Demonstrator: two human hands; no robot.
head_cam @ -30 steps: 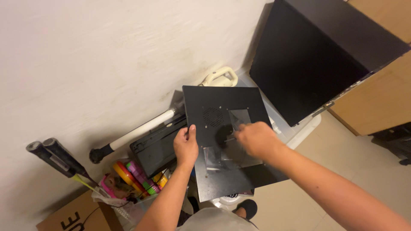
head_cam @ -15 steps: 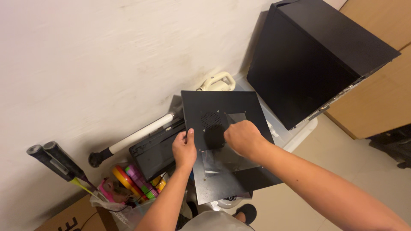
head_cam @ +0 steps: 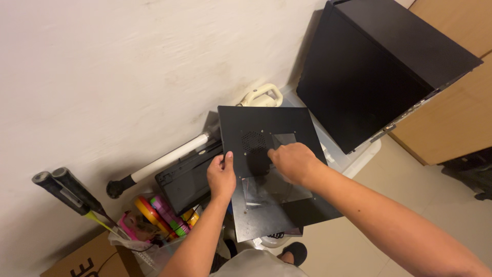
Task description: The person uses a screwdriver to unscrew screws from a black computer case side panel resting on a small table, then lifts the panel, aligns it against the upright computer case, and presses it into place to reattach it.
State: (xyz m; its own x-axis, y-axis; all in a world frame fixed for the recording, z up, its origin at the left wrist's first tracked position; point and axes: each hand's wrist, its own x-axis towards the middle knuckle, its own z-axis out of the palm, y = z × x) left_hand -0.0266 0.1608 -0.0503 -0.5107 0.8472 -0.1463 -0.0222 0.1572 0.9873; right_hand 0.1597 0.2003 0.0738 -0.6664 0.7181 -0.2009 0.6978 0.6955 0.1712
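Our left hand [head_cam: 221,177] pinches the left edge of the black metal panel [head_cam: 271,169], thumb on top, fingers under, so the sheet stays steady at frame centre, tilted up toward us. Our right hand [head_cam: 291,161] lies flat-ish on the panel's face beside the vent holes [head_cam: 253,141] w/ fingers curled down; can't tell if it's gripping anything. Under its wrist sits a clear film patch [head_cam: 269,187]. Upper right: black computer case [head_cam: 379,66] atop a clear bin. Lower left: rackets [head_cam: 66,190], colourful toys [head_cam: 159,215], keyboard [head_cam: 187,177] leaning by the wall.
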